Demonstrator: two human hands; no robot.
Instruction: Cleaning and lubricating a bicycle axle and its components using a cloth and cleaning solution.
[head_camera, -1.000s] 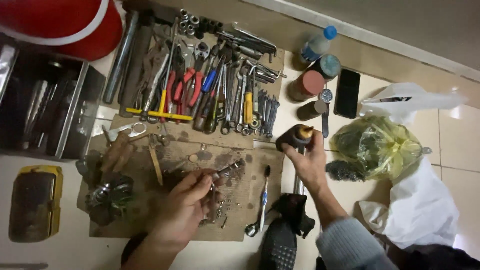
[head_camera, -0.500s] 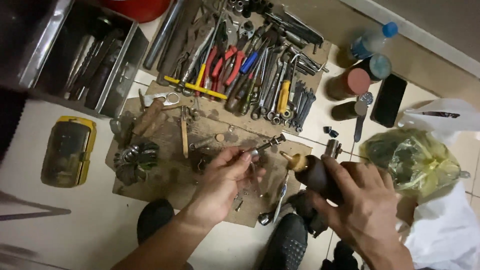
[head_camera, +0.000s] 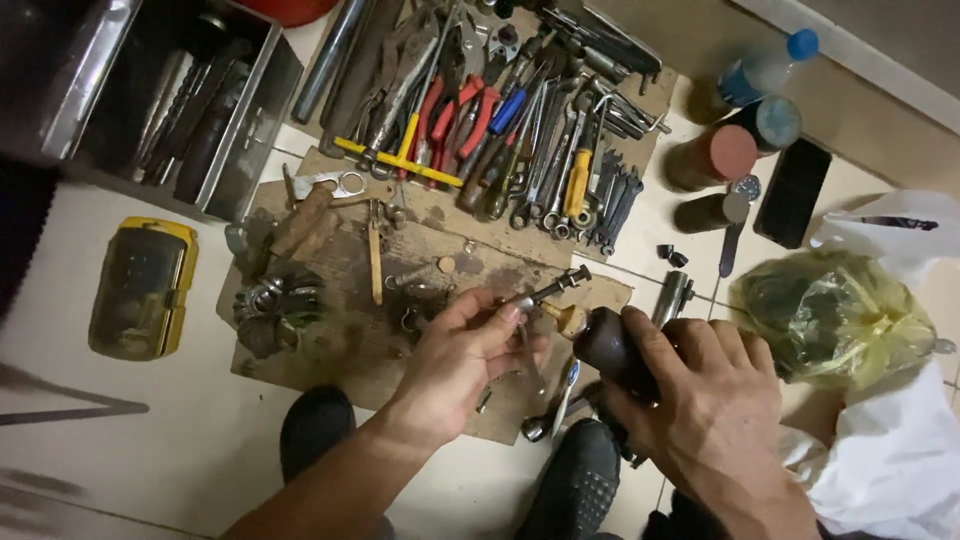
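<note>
Over stained cardboard (head_camera: 330, 350) — left hand (head_camera: 462, 352) pinches bolt (head_camera: 550, 291), right hand (head_camera: 715, 395) grips bottle (head_camera: 612, 348).

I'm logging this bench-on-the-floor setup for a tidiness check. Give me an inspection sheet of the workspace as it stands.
Surface: tiled floor with stained cardboard laid on it.
Job's things: left hand pinches a small metal rod; right hand grips a dark bottle with its light tip beside the rod.
Clutter: row of pliers and wrenches, metal toolbox, yellow case, gear-like part, cans, water bottle, phone, yellow bag, white bag.
Grippers: both hands closed on their items.
Cables: nothing seen.
Surroundings: person's dark shoes at the cardboard's near edge; red tub at top.
</note>
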